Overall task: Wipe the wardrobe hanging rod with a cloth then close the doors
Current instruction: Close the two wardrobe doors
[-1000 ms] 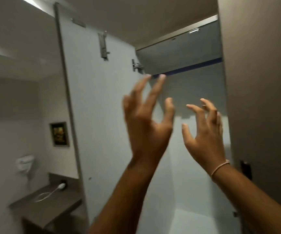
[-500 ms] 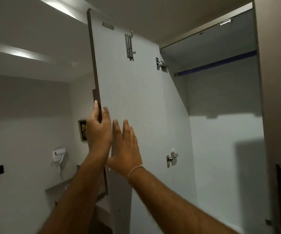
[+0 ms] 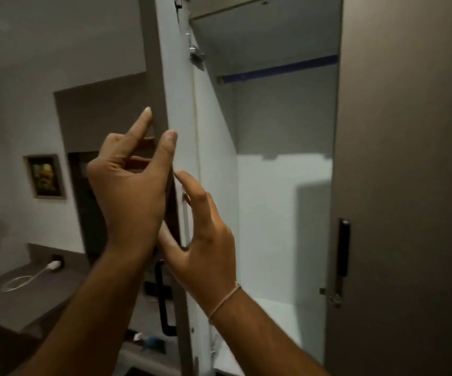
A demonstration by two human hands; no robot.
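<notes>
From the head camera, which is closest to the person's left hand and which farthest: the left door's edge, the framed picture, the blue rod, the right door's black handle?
1. Left door: its edge is gripped by the left hand.
2. Framed picture: on the wall to the left.
3. Blue rod: up and right, inside the wardrobe.
4. Black handle: far right, on the right door.

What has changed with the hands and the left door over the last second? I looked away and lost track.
Both hands went from raised free in the air to the left door. The left hand now grips its free edge; the right hand lies on its inner face. The door now shows more edge-on. The blue rod and right door look unchanged.
</notes>
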